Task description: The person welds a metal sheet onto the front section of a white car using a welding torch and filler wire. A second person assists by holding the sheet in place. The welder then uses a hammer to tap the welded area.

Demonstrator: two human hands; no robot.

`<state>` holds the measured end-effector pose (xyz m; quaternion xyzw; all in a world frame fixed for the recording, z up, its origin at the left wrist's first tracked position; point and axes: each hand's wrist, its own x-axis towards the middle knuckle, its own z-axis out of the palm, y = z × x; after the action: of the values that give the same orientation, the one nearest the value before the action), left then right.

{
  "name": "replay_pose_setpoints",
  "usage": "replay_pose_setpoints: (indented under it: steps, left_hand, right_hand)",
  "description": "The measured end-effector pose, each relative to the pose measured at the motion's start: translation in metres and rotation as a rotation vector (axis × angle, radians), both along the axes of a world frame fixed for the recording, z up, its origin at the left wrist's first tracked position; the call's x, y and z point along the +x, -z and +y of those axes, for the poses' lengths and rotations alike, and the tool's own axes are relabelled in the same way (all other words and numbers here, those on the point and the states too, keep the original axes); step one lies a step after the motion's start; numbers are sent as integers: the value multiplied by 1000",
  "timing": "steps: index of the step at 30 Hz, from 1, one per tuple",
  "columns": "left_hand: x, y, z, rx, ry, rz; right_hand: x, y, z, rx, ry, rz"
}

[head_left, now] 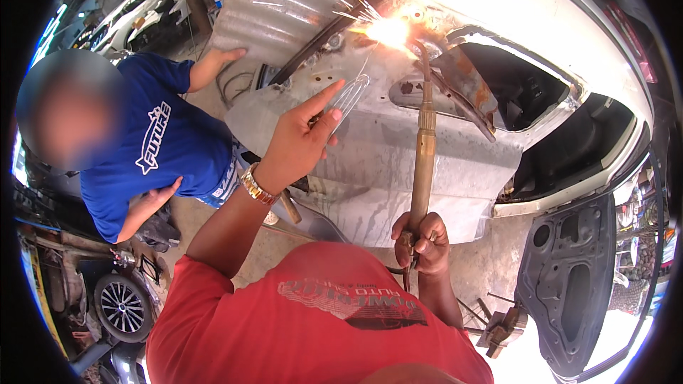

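My right hand [421,242] grips the lower end of a long brass cutting torch [425,149]. Its tip throws a bright flame and sparks [388,30] against the rusty edge of a grey car body panel [398,149]. My left hand [302,139], with a gold wristwatch [256,185], is raised in front of the panel and pinches a pair of clear glasses [348,96], index finger pointing up.
A person in a blue shirt [167,146] crouches at the left, one hand on a corrugated metal sheet [284,0]. A detached dark door panel [569,284] lies at the lower right. A wheel [122,306] lies at the lower left, and parked cars [135,18] stand behind.
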<state>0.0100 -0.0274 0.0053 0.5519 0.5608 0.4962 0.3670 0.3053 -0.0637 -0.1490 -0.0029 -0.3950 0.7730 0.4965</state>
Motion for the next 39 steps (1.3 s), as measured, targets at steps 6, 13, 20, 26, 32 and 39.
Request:
replay_pose_setpoints:
  steps: [6,13,20,26,32,39]
  left_hand:
    - [-1,4,1,26,8,-1]
    - [0,2,0,28,7,8]
    - [1,1,3,28,-3,40]
    - [1,1,4,12,-15,41]
    - [3,-3,1,10,-15,69]
    - [1,-3,3,0,-26,98]
  right_hand:
    - [0,-1,0,-6,-12,0]
    - [1,0,0,-5,-16,9]
    - [2,-1,-2,-5,12,18]
    - [5,2,-4,-29,-8,41]
    - [4,2,-3,-2,-8,18]
    - [0,3,-1,-20,-10,42]
